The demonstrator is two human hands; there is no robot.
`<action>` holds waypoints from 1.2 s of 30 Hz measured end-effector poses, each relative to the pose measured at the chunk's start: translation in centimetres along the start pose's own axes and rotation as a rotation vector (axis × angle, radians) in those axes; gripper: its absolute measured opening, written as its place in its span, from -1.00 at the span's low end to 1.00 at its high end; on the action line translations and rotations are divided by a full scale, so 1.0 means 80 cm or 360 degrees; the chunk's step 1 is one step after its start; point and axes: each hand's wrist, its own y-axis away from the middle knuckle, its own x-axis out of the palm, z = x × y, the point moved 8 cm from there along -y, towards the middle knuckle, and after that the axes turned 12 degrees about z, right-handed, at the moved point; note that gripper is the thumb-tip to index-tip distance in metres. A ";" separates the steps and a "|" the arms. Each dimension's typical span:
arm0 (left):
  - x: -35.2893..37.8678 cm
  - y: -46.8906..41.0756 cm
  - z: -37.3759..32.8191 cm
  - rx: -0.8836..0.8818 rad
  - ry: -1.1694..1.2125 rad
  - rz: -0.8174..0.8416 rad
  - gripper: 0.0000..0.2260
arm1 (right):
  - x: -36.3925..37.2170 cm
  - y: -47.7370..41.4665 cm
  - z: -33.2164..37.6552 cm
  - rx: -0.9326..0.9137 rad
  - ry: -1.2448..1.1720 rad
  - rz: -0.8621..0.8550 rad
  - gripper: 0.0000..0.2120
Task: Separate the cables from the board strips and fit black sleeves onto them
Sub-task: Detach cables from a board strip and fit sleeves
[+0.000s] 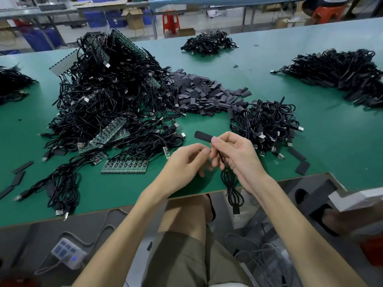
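Nearer the person than the heap of loose dark sleeves [207, 94], the right hand [234, 154] pinches a flat black sleeve [203, 136] on a thin black USB cable [232, 189], whose slack hangs free, likely to avoid tangling. The left hand [186, 162] curls alongside; its grip is unclear.

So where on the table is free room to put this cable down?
Widest bare patch: right side of the green table, between the near cable pile and the far-right pile. Another lies between the board strip and the near edge. The left-centre tangle and sleeve heap are crowded.
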 end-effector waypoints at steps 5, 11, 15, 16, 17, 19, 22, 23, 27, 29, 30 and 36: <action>0.019 0.009 -0.003 -0.0159 -0.0044 0.0271 -0.73 | -0.008 0.001 0.004 -0.0087 -0.0005 -0.0125 -0.90; 0.046 0.003 -0.020 -0.0083 -0.0103 0.0120 -0.82 | -0.016 0.000 -0.003 -0.0002 0.0139 -0.0206 -0.89; 0.038 0.001 -0.045 0.0041 0.0190 0.0223 -0.75 | -0.010 -0.002 -0.007 0.0022 -0.0144 -0.0107 -0.74; 0.031 -0.001 -0.055 0.0071 0.0245 0.0222 -0.75 | -0.009 -0.002 -0.008 0.0005 -0.0234 -0.0056 -0.70; 0.021 -0.007 -0.067 0.0100 0.0268 0.0209 -0.75 | -0.005 -0.001 -0.004 -0.0019 -0.0296 -0.0011 -0.69; 0.003 -0.024 -0.090 0.0161 0.0223 0.0175 -0.78 | -0.005 -0.003 -0.003 -0.0082 -0.0341 -0.0035 -0.71; -0.010 -0.070 -0.117 0.0194 0.0110 0.0116 -0.78 | -0.011 -0.010 -0.018 0.0052 -0.0271 -0.0242 -0.67; -0.009 -0.088 -0.124 0.0191 0.0060 0.0107 -0.77 | -0.012 -0.011 -0.019 0.0070 -0.0145 -0.0272 -0.73; 0.006 -0.146 -0.122 0.0089 -0.0066 0.0137 -0.78 | -0.006 -0.012 -0.016 0.0055 0.0066 -0.0144 -0.65; 0.008 -0.151 -0.103 -0.0003 -0.0045 0.0085 -0.71 | -0.007 -0.012 -0.016 0.0070 0.0097 -0.0152 -0.63; 0.004 -0.147 -0.094 -0.0018 -0.0049 0.0018 -0.68 | -0.007 -0.012 -0.016 0.0077 0.0115 -0.0155 -0.64; -0.058 -0.085 -0.053 0.0012 -0.0153 -0.0311 -0.73 | -0.011 -0.014 -0.021 0.0075 0.0226 -0.0145 -0.83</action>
